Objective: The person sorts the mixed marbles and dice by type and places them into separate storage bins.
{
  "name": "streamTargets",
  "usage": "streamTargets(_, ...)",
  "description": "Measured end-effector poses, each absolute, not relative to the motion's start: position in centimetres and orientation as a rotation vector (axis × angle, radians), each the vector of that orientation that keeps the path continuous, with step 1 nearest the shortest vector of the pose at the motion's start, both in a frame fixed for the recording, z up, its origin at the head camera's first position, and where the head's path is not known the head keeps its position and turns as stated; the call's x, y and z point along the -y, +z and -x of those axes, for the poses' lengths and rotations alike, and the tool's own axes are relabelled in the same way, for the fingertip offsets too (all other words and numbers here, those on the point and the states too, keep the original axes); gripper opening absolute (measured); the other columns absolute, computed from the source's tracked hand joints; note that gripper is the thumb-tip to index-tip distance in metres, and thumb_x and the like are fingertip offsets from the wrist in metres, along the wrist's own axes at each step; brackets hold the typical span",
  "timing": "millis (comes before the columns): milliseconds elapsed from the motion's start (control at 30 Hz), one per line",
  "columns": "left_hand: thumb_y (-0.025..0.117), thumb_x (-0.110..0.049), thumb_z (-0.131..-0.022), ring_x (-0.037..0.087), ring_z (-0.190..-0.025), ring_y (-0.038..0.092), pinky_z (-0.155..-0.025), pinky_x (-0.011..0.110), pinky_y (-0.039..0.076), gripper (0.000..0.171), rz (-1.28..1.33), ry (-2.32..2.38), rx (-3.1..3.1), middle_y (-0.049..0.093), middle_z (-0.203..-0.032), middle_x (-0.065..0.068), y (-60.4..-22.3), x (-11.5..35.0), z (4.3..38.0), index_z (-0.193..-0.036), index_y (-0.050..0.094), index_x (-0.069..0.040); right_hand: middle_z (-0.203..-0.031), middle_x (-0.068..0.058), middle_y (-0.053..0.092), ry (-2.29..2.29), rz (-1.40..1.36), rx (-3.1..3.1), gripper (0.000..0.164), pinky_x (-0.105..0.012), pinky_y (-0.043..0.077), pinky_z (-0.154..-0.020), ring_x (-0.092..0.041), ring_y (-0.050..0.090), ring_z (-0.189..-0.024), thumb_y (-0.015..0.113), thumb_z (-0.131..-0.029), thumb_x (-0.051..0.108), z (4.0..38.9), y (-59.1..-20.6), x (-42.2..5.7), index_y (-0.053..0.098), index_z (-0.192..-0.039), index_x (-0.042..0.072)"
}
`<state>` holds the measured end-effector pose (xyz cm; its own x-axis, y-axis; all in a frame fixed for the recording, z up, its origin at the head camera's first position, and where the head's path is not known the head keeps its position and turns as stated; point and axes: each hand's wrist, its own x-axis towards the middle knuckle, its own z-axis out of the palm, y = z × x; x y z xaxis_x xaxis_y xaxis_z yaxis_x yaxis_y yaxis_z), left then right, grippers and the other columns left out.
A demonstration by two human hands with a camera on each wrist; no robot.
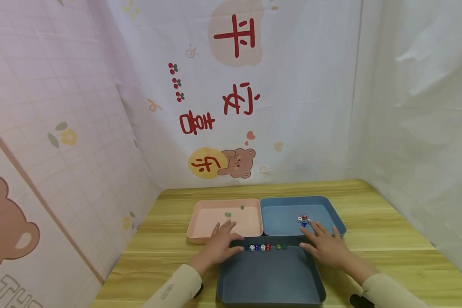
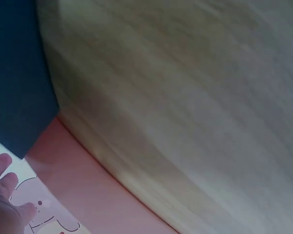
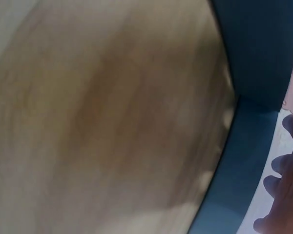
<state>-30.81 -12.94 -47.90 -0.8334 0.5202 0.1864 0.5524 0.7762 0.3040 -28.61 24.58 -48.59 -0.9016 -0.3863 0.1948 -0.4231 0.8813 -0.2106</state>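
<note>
A dark grey-blue tray [image 1: 271, 276] lies nearest, with several dice lined up along its far side: white dice [image 1: 252, 247], a red die [image 1: 268, 247], a blue die [image 1: 256, 247] and green dice [image 1: 279, 247]. My left hand [image 1: 220, 247] is spread over its far left corner and the pink tray's front rim, thumb beside the row's left end. Over the far right corner and the blue tray's front edge is my right hand [image 1: 326, 249], fingers spread. Neither hand appears to hold anything. The left wrist view shows only some left fingertips [image 2: 9, 181].
Behind the dark tray stand a pink tray [image 1: 208, 220] with several small green dice [image 1: 228, 214] and a blue tray [image 1: 279, 220] holding a red die [image 1: 304, 217], a blue die [image 1: 304, 224] and white ones. Printed cloth [image 1: 308, 107] surrounds the wooden table [image 1: 138, 265].
</note>
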Motion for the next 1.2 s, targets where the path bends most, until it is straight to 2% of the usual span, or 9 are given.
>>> streamTargets(167,0.075,-0.038,-0.088,0.036,-0.146,0.026,-0.115,0.064,0.014,0.027,0.841,-0.475,2.895,0.043,-0.151,0.017,-48.5,12.5,30.9,-0.110,0.077,-0.022,-0.154,-0.026,0.033,0.429,-0.646,2.937,0.065,-0.081,0.014,-0.101,-0.050,0.030,-0.140,0.048,-0.099,0.056,28.7,-49.5,-24.5,0.049,-0.148,0.013)
streamTargets(433,0.076,-0.036,-0.088,0.039,-0.144,0.028,-0.113,0.066,0.018,0.023,0.863,-0.399,2.897,0.044,-0.150,0.019,-48.5,11.3,31.4,-0.105,0.079,-0.022,-0.153,-0.026,0.035,0.417,-0.647,2.925,0.066,-0.080,0.016,-0.101,-0.050,0.032,-0.139,0.049,-0.099,0.055,28.7,-49.9,-24.7,0.049,-0.148,0.012)
streamTargets(867,0.083,-0.031,-0.081,0.035,-0.137,0.039,-0.110,0.064,0.026,0.012,0.881,-0.286,2.869,0.056,-0.136,0.013,-49.0,10.6,31.8,-0.090,0.080,-0.025,-0.153,-0.024,0.036,0.458,-0.637,2.903,0.064,-0.079,0.015,-0.102,-0.049,0.031,-0.140,0.051,-0.099,0.054,28.7,-50.3,-24.6,0.050,-0.148,0.013)
streamTargets(1033,0.082,-0.027,-0.082,0.036,-0.134,0.040,-0.111,0.063,0.024,0.009,0.888,-0.533,2.822,0.055,-0.135,0.016,-48.9,11.2,31.9,-0.089,0.080,-0.021,-0.153,-0.024,0.037,0.463,-0.642,2.896,0.063,-0.079,0.015,-0.102,-0.049,0.031,-0.140,0.051,-0.099,0.053,28.6,-50.3,-24.6,0.050,-0.148,0.013)
streamTargets(1200,0.077,-0.022,-0.088,0.044,-0.136,0.035,-0.109,0.063,0.027,0.008,0.765,-0.967,2.768,0.048,-0.140,0.020,-47.2,13.0,33.3,-0.092,0.078,-0.015,-0.153,-0.025,0.037,0.478,-0.644,2.894,0.063,-0.079,0.014,-0.102,-0.049,0.031,-0.139,0.051,-0.099,0.053,28.7,-50.3,-24.6,0.050,-0.147,0.013)
